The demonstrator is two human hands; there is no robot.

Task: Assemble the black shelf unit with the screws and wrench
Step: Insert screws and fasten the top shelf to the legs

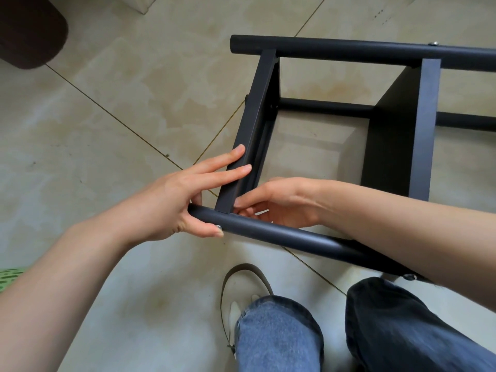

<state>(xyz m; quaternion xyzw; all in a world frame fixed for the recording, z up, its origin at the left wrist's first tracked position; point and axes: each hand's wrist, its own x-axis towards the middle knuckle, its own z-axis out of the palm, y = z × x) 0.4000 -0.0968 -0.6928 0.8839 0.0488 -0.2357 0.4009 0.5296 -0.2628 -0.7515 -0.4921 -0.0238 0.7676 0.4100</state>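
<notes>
Two hands on the job, one shelf unit (pixel 397 135), and three screw heads that I can count: one by your left thumb (pixel 218 226), one up on the far tube (pixel 432 44), one low down near your right knee (pixel 409 277). No wrench shows anywhere. So the shelf unit is lying on its side on the tiled floor (pixel 107 116), right in front of your legs, matte black all over: three round tubes run left to right, and two flat panels stand crosswise between them, the left one narrow, the right one wider and deeper. Your left hand (pixel 185 202) sits at the near left corner, two fingers laid out straight along the top edge of the left panel (pixel 252 122), thumb pressing on the near tube (pixel 281 234) right beside that screw, so it's fairly wide open, not wrapped around anything. Your right hand (pixel 284 202) reaches in from the right, just inside the same corner, fingertips bunched narrow against the joint where panel meets tube; something pale peeks out under them but I can't tell what it is or whether you're pinching it. Your jeans (pixel 279 334) and one shoe (pixel 236 304) show below the frame.
</notes>
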